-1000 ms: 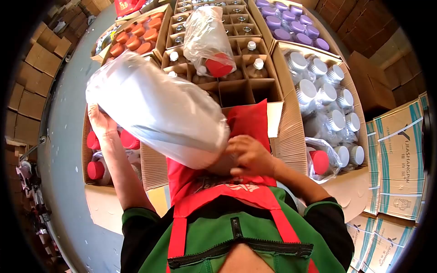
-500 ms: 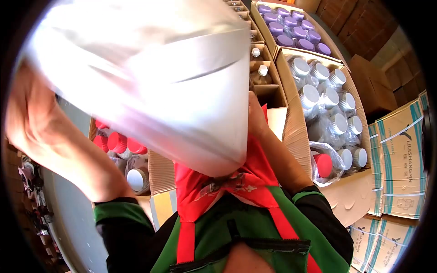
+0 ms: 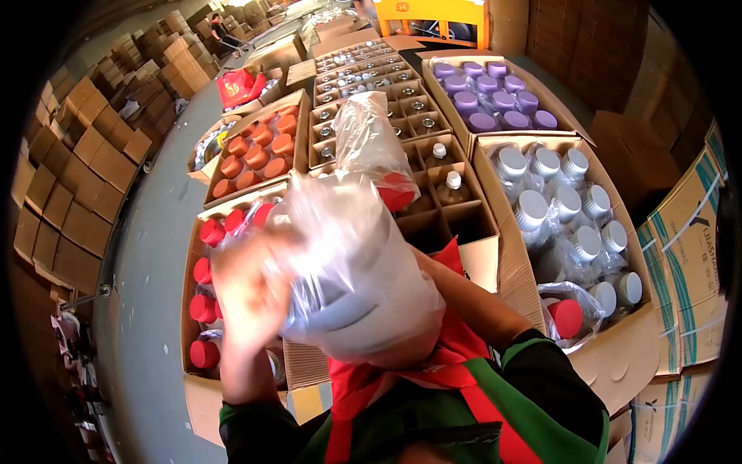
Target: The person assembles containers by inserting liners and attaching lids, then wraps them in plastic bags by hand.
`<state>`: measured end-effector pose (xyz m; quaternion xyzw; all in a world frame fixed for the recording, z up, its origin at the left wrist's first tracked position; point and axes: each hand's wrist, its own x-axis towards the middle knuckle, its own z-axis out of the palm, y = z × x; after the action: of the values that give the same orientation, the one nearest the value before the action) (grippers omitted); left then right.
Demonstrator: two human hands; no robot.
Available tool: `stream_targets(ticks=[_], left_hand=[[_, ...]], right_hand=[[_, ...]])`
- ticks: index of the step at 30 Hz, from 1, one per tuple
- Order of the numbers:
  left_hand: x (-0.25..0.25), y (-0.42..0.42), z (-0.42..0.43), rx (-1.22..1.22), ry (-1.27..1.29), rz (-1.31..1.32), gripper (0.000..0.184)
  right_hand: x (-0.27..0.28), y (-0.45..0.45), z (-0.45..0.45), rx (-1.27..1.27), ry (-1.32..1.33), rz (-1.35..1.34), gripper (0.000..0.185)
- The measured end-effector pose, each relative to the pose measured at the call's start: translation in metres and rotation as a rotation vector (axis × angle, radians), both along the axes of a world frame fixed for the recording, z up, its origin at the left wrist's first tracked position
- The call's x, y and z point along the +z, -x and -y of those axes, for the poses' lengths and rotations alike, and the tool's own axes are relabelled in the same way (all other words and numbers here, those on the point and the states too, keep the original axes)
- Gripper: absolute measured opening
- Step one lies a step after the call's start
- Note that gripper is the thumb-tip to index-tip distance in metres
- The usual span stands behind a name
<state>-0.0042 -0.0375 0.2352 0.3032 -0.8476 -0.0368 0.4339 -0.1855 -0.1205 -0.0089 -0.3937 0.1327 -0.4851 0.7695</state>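
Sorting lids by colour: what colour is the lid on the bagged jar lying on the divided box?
The lid is red, clearest in the head view.

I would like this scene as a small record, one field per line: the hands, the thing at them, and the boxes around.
Left hand: blurred, at the plastic wrap; grip unclear
Right hand: hidden behind the container
At hands: large pale container, wrapped, blurred
Left boxes: red lids nearer, orange lids beyond
Middle: divided box with bottles; a wrapped red-lidded jar lies across it
Right boxes: pale lids nearer with one red lid; purple lids beyond
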Motion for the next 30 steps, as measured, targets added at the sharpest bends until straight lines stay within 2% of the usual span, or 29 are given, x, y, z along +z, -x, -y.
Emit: stream_targets(ticks=[1, 2, 3, 5, 6, 8, 10, 11, 12, 13, 15, 16, 17, 18, 19, 20, 22, 23, 25, 27, 29, 30], left_hand=[[0.002, -0.001, 0.019, 0.084, -0.006, -0.155, 0.011], [0.008, 0.003, 0.037, 0.205, -0.175, -0.375, 0.015], [0.007, 0.009, 0.062, 0.136, -0.286, -0.671, 0.015], [-0.054, -0.02, 0.117, 0.625, -0.034, -0.267, 0.021], [-0.079, -0.022, 0.121, 0.675, -0.056, -0.133, 0.021], [-0.118, -0.006, 0.083, 0.41, -0.28, 0.035, 0.021], [-0.145, 0.008, 0.035, 0.143, -0.483, 0.278, 0.021], [-0.156, 0.013, 0.013, 0.019, -0.564, 0.419, 0.022], [-0.164, 0.016, -0.004, -0.076, -0.607, 0.559, 0.022], [-0.172, 0.016, -0.017, -0.143, -0.627, 0.678, 0.022], [-0.187, 0.014, -0.033, -0.224, -0.648, 0.858, 0.023], [-0.194, 0.011, -0.037, -0.247, -0.656, 0.934, 0.023], [-0.2, 0.008, -0.04, -0.271, -0.671, 1.002, 0.024], [-0.204, 0.005, -0.042, -0.302, -0.685, 1.073, 0.024], [-0.206, 0.002, -0.044, -0.335, -0.7, 1.144, 0.025], [-0.203, 0.0, -0.044, -0.375, -0.72, 1.213, 0.025], [-0.18, -0.006, -0.035, -0.505, -0.786, 1.304, 0.026], [-0.153, -0.01, -0.025, -0.584, -0.865, 1.203, 0.027], [-0.087, -0.022, -0.006, -0.692, -1.201, 0.523, 0.04], [-0.083, -0.042, 0.016, -0.476, -0.946, -0.036, 0.048], [-0.093, -0.042, 0.059, -0.42, -0.679, -0.414, 0.051], [-0.11, -0.038, 0.083, -0.384, -0.682, -0.582, 0.052]], right_hand=[[0.015, 0.004, 0.005, 0.015, 0.025, -0.016, 0.053], [0.032, 0.01, 0.01, 0.028, 0.05, -0.031, 0.055], [0.051, 0.015, 0.01, 0.038, 0.069, -0.043, 0.057], [0.101, 0.026, -0.001, 0.053, 0.122, -0.071, 0.061], [0.124, 0.034, -0.011, -0.039, 0.3, -0.107, 0.062], [0.169, 0.052, -0.032, -0.281, 0.625, -0.179, 0.065], [0.198, 0.062, -0.05, -0.364, 1.169, -0.118, 0.063], [0.215, 0.062, -0.073, -0.362, 1.258, -0.266, 0.071], [0.225, 0.056, -0.078, -0.375, 1.472, -0.348, 0.065], [0.228, 0.047, -0.087, -0.387, 1.496, -0.464, 0.053], [0.222, 0.045, -0.091, -0.245, 1.421, -0.945, 0.044], [0.213, 0.046, -0.077, -0.168, 1.339, -1.053, 0.041], [0.202, 0.049, -0.058, -0.164, 1.242, -1.063, 0.039], [0.19, 0.052, -0.037, -0.28, 1.153, -0.973, 0.034], [0.179, 0.055, -0.018, -0.295, 0.912, -0.99, 0.028], [0.157, 0.06, 0.01, -0.362, 0.796, -1.13, 0.028], [0.123, 0.066, 0.059, -0.393, 0.63, -1.126, 0.036], [0.111, 0.064, 0.077, -0.404, 0.64, -1.125, 0.036], [0.085, 0.056, 0.106, -0.402, 0.3, -1.222, 0.045], [0.066, 0.044, 0.119, -0.408, 0.437, -1.323, 0.044], [0.081, 0.035, 0.098, -0.332, 0.612, -1.288, 0.043], [0.101, 0.03, 0.077, -0.325, 0.679, -1.31, 0.04]])
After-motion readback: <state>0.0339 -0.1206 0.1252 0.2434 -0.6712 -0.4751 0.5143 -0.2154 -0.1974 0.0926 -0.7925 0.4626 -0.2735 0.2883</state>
